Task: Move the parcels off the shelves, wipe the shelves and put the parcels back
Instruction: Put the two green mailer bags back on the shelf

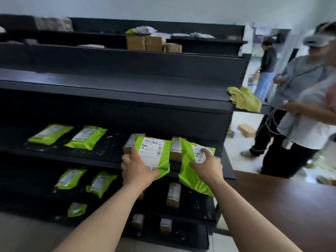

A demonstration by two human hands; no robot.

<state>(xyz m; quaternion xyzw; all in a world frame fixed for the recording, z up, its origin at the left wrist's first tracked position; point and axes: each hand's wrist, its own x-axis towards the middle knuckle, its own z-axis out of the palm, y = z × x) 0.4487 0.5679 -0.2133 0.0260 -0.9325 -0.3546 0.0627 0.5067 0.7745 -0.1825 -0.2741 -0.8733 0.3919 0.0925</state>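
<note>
At the right end of the black metal shelving unit [127, 91], in front of its middle shelf: two parcels in hand, one per grip.

- Left grip [138, 170]: closed round the lower left corner of a lime-green plastic mailer bag with a white printed label [154, 155]. Thumb lies on the label face, fingers go under the bag. Bag tilted, label up.
- Right grip [207, 168]: holds a second lime-green mailer bag with a small white label [190, 180] from above, forefinger stretched onto the label, the other fingers wrapped over the bag's edge. Its lower end hangs past the shelf's front lip.
- Cannot tell whether either bag touches the shelf.
- Just behind the two bags, on the same shelf: two brown cardboard boxes with white labels [130, 144], partly hidden.
- Further left on that shelf: a pair of flat green mailer bags [50, 134], side by side, apart from each other.
- Shelves below: more green bags [70, 178] and small brown cartons [173, 194].
- Shelf above: bare but for a crumpled yellow-green cloth [245, 100] draped over its right end.
- Top shelf: three brown boxes [145, 42], grey bags.
- Right of the unit: dark brown tabletop [281, 206]; a person in a grey top wearing a headset [305, 99] stands beyond it.
</note>
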